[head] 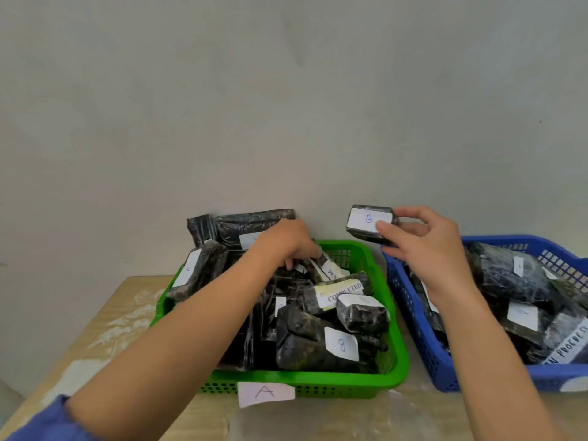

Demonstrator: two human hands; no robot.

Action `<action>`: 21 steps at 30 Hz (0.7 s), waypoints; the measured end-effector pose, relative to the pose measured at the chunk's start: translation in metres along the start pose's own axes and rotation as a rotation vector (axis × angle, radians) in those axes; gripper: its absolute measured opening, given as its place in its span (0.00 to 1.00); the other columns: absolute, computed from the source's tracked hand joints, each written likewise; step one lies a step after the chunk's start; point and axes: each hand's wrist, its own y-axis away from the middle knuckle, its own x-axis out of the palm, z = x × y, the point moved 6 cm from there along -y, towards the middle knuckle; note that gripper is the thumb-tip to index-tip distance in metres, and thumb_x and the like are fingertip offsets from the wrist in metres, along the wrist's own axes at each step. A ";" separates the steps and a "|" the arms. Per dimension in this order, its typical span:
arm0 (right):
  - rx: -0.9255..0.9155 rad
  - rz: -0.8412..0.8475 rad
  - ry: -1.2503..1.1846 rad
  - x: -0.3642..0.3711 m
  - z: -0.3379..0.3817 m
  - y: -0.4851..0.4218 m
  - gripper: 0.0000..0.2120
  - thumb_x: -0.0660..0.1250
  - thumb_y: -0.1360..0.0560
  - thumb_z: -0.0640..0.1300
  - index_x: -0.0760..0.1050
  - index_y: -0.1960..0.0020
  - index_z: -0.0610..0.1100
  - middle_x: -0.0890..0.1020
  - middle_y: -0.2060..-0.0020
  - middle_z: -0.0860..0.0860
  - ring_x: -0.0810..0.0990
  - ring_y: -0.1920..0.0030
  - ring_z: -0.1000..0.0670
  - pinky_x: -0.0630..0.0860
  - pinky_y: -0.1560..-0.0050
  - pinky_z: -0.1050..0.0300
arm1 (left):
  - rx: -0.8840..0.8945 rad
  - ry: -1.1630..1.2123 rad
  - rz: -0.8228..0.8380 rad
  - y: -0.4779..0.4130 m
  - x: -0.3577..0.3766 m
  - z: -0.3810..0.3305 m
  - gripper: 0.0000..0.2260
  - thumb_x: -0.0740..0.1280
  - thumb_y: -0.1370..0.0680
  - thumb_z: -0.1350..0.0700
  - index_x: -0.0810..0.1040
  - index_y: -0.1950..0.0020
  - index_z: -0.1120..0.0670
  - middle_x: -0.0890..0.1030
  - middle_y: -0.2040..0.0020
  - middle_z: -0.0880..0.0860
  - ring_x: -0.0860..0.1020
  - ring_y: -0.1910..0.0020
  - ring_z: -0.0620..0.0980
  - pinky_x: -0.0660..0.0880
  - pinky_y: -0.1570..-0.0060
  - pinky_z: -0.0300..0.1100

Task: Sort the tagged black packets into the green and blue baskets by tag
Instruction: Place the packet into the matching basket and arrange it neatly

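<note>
- The right hand (426, 246) is up in the air, thumb and fingertips pinching a small black packet (370, 223) by its right end; the white tag on its face reads "B"
- That packet hangs clear of everything, at about 1 o'clock from the middle of the green basket (394, 370), above the gap between the two baskets
- The left hand (289, 241) is reaching into the green basket toward 12 o'clock, fingers curled down among the packets; whether they grip one I cannot tell
- The green basket is heaped with black packets; one near its 2 o'clock bears a tag reading "COMPLETED" (340, 292); a paper label marked "A" (265, 392) sits on the front wall at 6 o'clock
- The blue basket (413, 313) stands just beside it at 3 o'clock, also holding black packets with white tags
- Both baskets rest on a pale wooden table (127, 313) set against a plain grey wall (286, 90); a blue sleeve (47, 421) shows on the left arm at 7 o'clock
</note>
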 end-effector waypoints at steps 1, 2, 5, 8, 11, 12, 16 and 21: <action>0.007 0.007 -0.007 0.002 -0.002 0.000 0.12 0.79 0.26 0.41 0.82 0.47 0.52 0.89 0.53 0.49 0.89 0.53 0.52 0.86 0.54 0.55 | -0.003 0.005 -0.024 -0.003 0.004 -0.002 0.17 0.69 0.20 0.46 0.74 0.60 0.58 0.83 0.62 0.56 0.82 0.69 0.50 0.83 0.52 0.48; 0.013 0.016 -0.012 0.004 -0.003 0.000 0.12 0.79 0.26 0.41 0.82 0.46 0.52 0.89 0.53 0.50 0.89 0.53 0.53 0.86 0.54 0.56 | -0.004 0.014 -0.048 -0.005 0.007 -0.003 0.15 0.70 0.20 0.48 0.76 0.57 0.59 0.82 0.63 0.55 0.82 0.69 0.49 0.83 0.54 0.46; 0.028 0.040 -0.035 0.008 -0.006 0.002 0.12 0.79 0.26 0.42 0.82 0.45 0.52 0.89 0.54 0.50 0.89 0.53 0.53 0.86 0.53 0.56 | -0.034 0.108 -0.084 -0.001 0.011 -0.002 0.15 0.77 0.24 0.51 0.78 0.54 0.62 0.84 0.61 0.57 0.82 0.71 0.50 0.79 0.66 0.42; 0.043 0.047 -0.057 0.010 -0.006 0.001 0.13 0.80 0.26 0.43 0.81 0.45 0.52 0.89 0.53 0.51 0.89 0.52 0.54 0.86 0.52 0.56 | -0.052 0.239 -0.144 0.006 -0.004 0.004 0.16 0.82 0.30 0.54 0.76 0.60 0.59 0.84 0.64 0.57 0.83 0.69 0.50 0.77 0.65 0.42; 0.050 0.038 -0.090 0.009 -0.006 0.001 0.13 0.79 0.26 0.43 0.81 0.45 0.52 0.89 0.53 0.51 0.89 0.52 0.54 0.86 0.52 0.55 | -0.069 0.383 -0.191 0.018 -0.027 0.012 0.14 0.82 0.31 0.55 0.78 0.58 0.56 0.84 0.67 0.53 0.80 0.71 0.47 0.76 0.69 0.41; 0.051 0.041 -0.101 0.009 -0.005 0.001 0.13 0.79 0.26 0.43 0.81 0.44 0.52 0.89 0.53 0.51 0.89 0.52 0.54 0.86 0.53 0.55 | -0.073 0.437 -0.216 0.025 -0.035 0.017 0.14 0.82 0.30 0.55 0.78 0.55 0.54 0.84 0.63 0.52 0.79 0.71 0.46 0.73 0.73 0.39; 0.058 0.063 -0.137 0.011 0.000 0.002 0.13 0.79 0.26 0.43 0.81 0.44 0.51 0.89 0.52 0.51 0.89 0.52 0.54 0.85 0.55 0.58 | -0.003 0.666 -0.373 0.055 -0.055 0.041 0.08 0.78 0.25 0.55 0.82 0.49 0.51 0.86 0.58 0.52 0.80 0.72 0.46 0.68 0.78 0.36; 0.065 0.091 -0.182 0.015 0.008 0.009 0.13 0.78 0.25 0.41 0.81 0.44 0.49 0.89 0.51 0.49 0.89 0.52 0.53 0.85 0.56 0.59 | 0.122 0.913 -0.496 0.089 -0.048 0.052 0.05 0.75 0.22 0.58 0.81 0.49 0.56 0.88 0.57 0.53 0.85 0.66 0.51 0.75 0.72 0.38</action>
